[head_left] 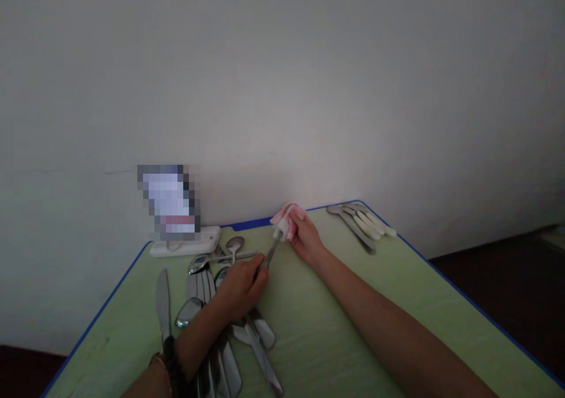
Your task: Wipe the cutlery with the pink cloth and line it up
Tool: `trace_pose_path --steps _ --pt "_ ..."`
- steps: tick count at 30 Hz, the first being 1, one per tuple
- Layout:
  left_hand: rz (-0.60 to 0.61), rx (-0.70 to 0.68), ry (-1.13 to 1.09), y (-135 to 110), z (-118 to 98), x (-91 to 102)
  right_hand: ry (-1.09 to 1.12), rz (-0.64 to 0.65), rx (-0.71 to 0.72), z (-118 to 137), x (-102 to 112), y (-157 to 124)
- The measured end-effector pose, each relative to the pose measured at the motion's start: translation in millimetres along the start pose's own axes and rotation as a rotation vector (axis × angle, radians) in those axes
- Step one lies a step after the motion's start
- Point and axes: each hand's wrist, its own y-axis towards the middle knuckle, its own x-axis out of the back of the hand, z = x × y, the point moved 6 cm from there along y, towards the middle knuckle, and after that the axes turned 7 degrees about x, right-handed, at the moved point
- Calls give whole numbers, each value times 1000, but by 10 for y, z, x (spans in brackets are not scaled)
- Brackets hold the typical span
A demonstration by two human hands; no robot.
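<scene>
My left hand (242, 286) is closed around the handle of a slim metal piece of cutlery (272, 251), which slants up and away over the table. Its far end is covered by a pink and white cloth (289, 214), so its kind cannot be told. My right hand (306, 238) grips that cloth around the end. Beneath and beside my left forearm lies a pile of metal cutlery, with a table knife (163, 298), a large spoon (189, 312) and a small spoon (235, 244) showing. My forearm hides part of the pile.
At the table's far right corner lie a metal spoon (353, 227) and several pieces of cutlery with cream handles (367, 226). A blurred phone-like screen (170, 201) stands on a white base (188, 245) at the back left. The green table (335, 321) meets a pale wall (282, 92).
</scene>
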Motion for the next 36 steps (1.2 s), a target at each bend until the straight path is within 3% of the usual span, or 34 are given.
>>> trace_pose_path --steps 4,10,15,21,30,36 --pt "-17 -28 -57 -21 -3 23 3 -37 7 15 38 18" --pt "-76 15 -134 -22 -2 55 -77 88 -77 40 -90 -64" --pt "-44 -55 -47 -32 -39 17 -92 151 -167 19 -146 -114" --pt "-19 -36 -51 -27 -27 21 10 112 -119 30 -152 -88" --pt "7 -61 -43 -50 -30 3 -28 180 -225 2 -162 -117" --pt "6 -91 65 -47 -68 -14 -42 323 -304 -17 -205 -169"
